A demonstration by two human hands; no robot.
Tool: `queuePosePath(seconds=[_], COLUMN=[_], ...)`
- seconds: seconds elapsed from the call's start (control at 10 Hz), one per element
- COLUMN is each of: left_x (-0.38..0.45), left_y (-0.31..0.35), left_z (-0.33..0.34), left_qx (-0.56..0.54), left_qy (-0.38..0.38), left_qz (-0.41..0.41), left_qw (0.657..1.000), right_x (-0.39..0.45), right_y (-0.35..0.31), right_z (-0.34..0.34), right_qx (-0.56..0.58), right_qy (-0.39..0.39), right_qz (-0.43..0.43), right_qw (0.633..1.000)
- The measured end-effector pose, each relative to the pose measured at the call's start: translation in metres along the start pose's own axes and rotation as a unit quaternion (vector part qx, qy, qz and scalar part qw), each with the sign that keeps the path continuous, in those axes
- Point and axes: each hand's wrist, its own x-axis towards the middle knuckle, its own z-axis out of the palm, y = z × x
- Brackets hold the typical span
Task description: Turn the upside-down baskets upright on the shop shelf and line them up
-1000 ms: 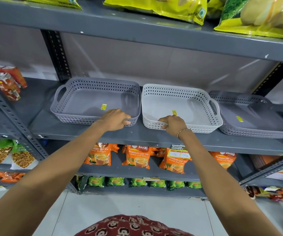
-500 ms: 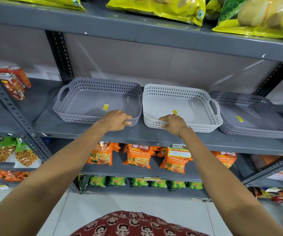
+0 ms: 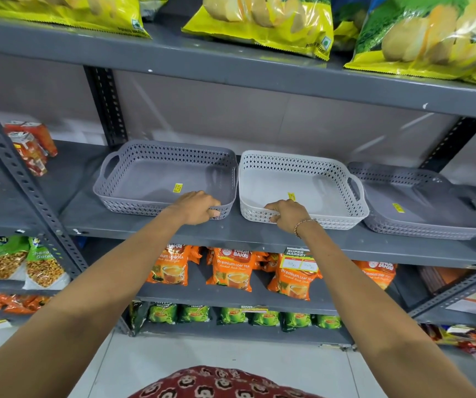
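Note:
Three shallow perforated baskets stand in a row on the grey metal shelf [image 3: 259,237]. The left grey basket [image 3: 150,179] is upright, with my left hand [image 3: 195,206] closed over its front rim near the right corner. The white basket [image 3: 317,182] beside it is upright too, and my right hand [image 3: 287,215] grips its front rim near the left corner. These two baskets sit almost touching. The right grey basket [image 3: 420,202] lies upside down, flat bottom up, with a yellow sticker on it.
Orange tea packets [image 3: 231,271] fill the shelf below, green packets [image 3: 239,315] the one under that. Yellow chip bags [image 3: 262,21] hang over the shelf above. Red cartons [image 3: 30,145] stand at the far left beyond a slotted upright [image 3: 30,188].
Both hands stay on the same basket rims. The view has shifted slightly; the baskets have barely moved.

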Motion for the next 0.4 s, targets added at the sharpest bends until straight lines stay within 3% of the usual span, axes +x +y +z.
queuePosePath(seconds=[0.2,0.3,0.4], left_x=[-0.002,-0.004,-0.008], left_y=[0.002,0.005,0.015], left_z=[-0.002,0.004,0.003], left_qx=[0.005,-0.027,-0.011], left_qy=[-0.032,0.006,0.062], left_qz=[-0.021,-0.036,-0.032], left_qw=[0.999,0.999,0.997], right_x=[-0.003,-0.013,-0.019], right_y=[-0.003,-0.001,0.001], right_z=[-0.002,-0.008,-0.010], right_qx=[-0.028,-0.001,-0.016], right_qy=[-0.038,-0.024,0.062], right_qz=[-0.002,-0.015,-0.009], right_qw=[0.999,1.000,0.998])
